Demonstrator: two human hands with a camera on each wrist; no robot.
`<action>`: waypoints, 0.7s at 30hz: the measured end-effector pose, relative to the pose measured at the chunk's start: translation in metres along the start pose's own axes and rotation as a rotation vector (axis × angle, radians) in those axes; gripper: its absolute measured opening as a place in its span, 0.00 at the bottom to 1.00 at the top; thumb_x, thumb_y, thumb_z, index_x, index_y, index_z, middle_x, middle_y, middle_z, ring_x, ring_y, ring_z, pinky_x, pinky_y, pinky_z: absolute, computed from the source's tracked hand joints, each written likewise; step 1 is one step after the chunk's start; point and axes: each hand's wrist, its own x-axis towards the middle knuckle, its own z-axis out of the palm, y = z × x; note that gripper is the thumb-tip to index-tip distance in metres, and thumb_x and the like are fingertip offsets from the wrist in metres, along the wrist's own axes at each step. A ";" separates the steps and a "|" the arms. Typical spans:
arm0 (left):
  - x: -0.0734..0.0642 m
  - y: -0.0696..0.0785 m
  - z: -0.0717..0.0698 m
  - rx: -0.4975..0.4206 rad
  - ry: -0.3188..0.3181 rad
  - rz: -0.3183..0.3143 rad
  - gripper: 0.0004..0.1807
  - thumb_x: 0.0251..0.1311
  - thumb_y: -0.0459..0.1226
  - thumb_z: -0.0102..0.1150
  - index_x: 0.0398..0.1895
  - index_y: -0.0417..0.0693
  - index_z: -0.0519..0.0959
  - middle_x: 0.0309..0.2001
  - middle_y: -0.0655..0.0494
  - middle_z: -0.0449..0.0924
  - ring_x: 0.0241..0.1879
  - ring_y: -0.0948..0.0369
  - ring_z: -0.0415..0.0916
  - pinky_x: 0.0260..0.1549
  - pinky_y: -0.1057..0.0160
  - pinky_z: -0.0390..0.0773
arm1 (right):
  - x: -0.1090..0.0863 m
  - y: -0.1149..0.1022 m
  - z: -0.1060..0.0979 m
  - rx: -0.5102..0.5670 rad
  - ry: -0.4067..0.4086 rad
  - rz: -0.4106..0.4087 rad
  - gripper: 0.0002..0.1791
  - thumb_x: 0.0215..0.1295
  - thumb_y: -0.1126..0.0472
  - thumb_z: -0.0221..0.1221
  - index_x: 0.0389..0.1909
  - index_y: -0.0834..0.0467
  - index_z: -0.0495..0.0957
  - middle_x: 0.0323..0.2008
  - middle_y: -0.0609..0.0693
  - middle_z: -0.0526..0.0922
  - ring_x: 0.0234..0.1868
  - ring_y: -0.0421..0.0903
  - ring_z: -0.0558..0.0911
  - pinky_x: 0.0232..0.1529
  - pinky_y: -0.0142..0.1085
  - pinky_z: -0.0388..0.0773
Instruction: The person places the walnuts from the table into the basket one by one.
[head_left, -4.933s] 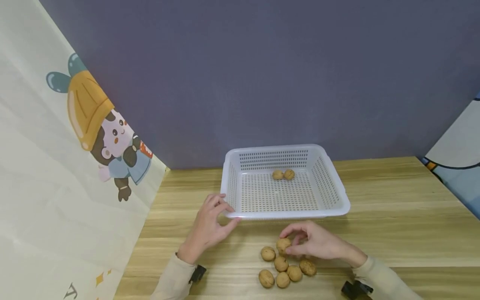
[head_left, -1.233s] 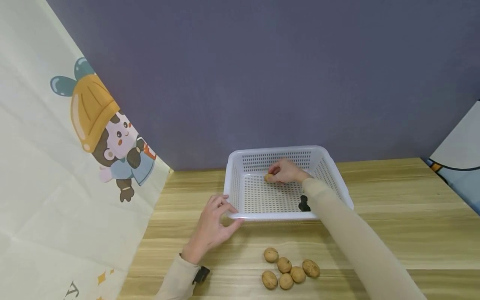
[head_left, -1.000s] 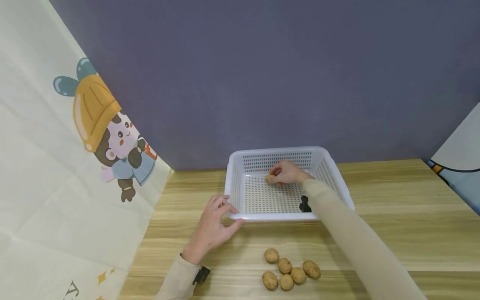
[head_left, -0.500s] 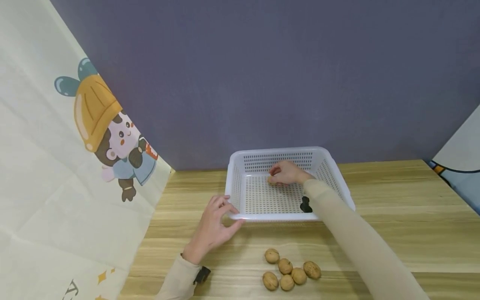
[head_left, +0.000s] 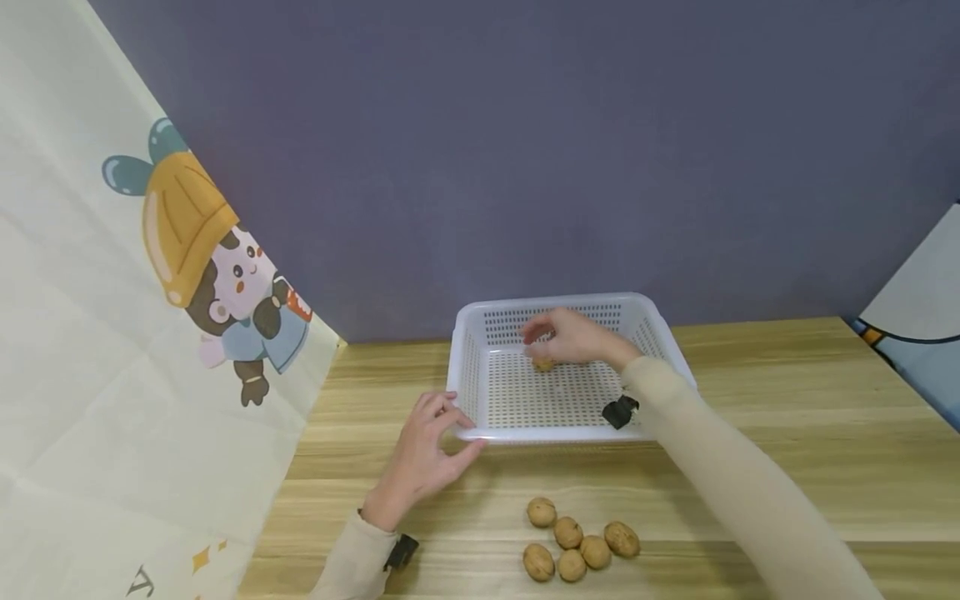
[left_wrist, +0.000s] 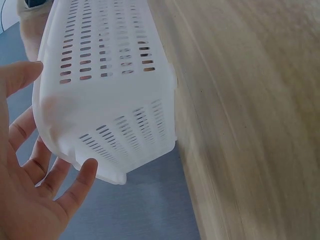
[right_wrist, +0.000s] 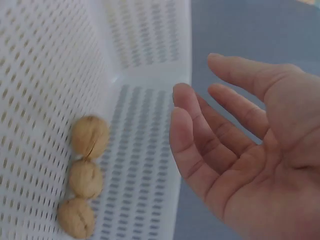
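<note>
A white perforated plastic basket (head_left: 555, 435) stands on the table. My left hand (head_left: 422, 454) holds its near-left corner, thumb at the front rim and fingers over the edge; the left wrist view has the basket wall (left_wrist: 75, 107) close by. Above the basket floor hovers my right hand (head_left: 576, 336), fingers loosely bent and apart, with nothing in them. Under its fingertips a walnut (head_left: 543, 364) shows partly. In the right wrist view, three walnuts (right_wrist: 86, 178) lie in a touching row along the basket wall, apart from the hand.
Several walnuts (head_left: 568, 533) lie clustered on the wooden table (head_left: 780, 450) in front of the basket. A dark grey panel (head_left: 525, 158) rises behind it, and a pale sheet with a cartoon figure (head_left: 191, 242) borders the left side.
My right hand carried a walnut from the table into the basket, set it down and let go; now it has lifted slightly with fingers spread. The left hand stays on the corner.
</note>
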 end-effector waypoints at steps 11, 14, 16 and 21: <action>0.000 -0.001 0.002 0.004 0.013 0.009 0.13 0.54 0.47 0.79 0.34 0.53 0.84 0.58 0.46 0.85 0.66 0.49 0.75 0.67 0.40 0.79 | -0.039 -0.028 0.022 0.292 0.000 -0.096 0.18 0.72 0.56 0.68 0.60 0.55 0.83 0.54 0.53 0.89 0.46 0.44 0.89 0.47 0.38 0.89; -0.001 -0.001 0.002 0.005 0.018 0.010 0.13 0.54 0.47 0.79 0.34 0.53 0.84 0.58 0.46 0.85 0.66 0.49 0.75 0.67 0.40 0.79 | -0.050 -0.036 0.031 0.281 0.007 -0.157 0.17 0.70 0.57 0.68 0.57 0.55 0.84 0.52 0.52 0.90 0.44 0.43 0.89 0.48 0.35 0.89; -0.001 -0.001 0.002 0.005 0.025 0.016 0.13 0.54 0.47 0.79 0.34 0.53 0.84 0.56 0.48 0.86 0.66 0.49 0.75 0.67 0.40 0.79 | -0.057 -0.040 0.037 0.280 0.003 -0.198 0.15 0.70 0.58 0.68 0.56 0.57 0.85 0.52 0.54 0.90 0.44 0.42 0.89 0.50 0.34 0.89; -0.001 -0.003 0.002 0.008 0.027 0.017 0.13 0.54 0.47 0.78 0.34 0.54 0.83 0.56 0.47 0.86 0.66 0.48 0.75 0.67 0.39 0.79 | -0.076 -0.046 0.055 0.319 -0.048 -0.237 0.14 0.70 0.59 0.68 0.53 0.57 0.85 0.50 0.54 0.90 0.42 0.40 0.88 0.49 0.34 0.89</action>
